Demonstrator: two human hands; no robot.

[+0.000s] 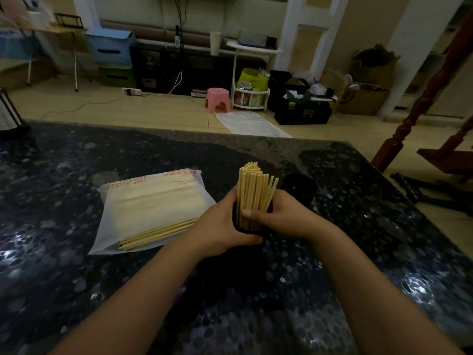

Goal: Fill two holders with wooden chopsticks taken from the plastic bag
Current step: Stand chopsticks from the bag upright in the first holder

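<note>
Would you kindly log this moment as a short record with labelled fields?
near holder: black round holder packed with upright wooden chopsticks
left hand: left hand wraps the holder's side
right hand: right hand in a grip on the bundle, thumb across it
far holder: second black holder behind, looks empty
bag: white plastic bag lying flat, loose chopsticks poking out
surface: dark speckled stone table

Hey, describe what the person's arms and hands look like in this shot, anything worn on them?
Both forearms are bare as far as the frame shows: no sleeves visible. The left hand and right hand wear no gloves, and no watch, bracelet or ring can be seen on the wrists or the fingers that show. The light is dim, so fine details such as small marks cannot be made out.
</note>
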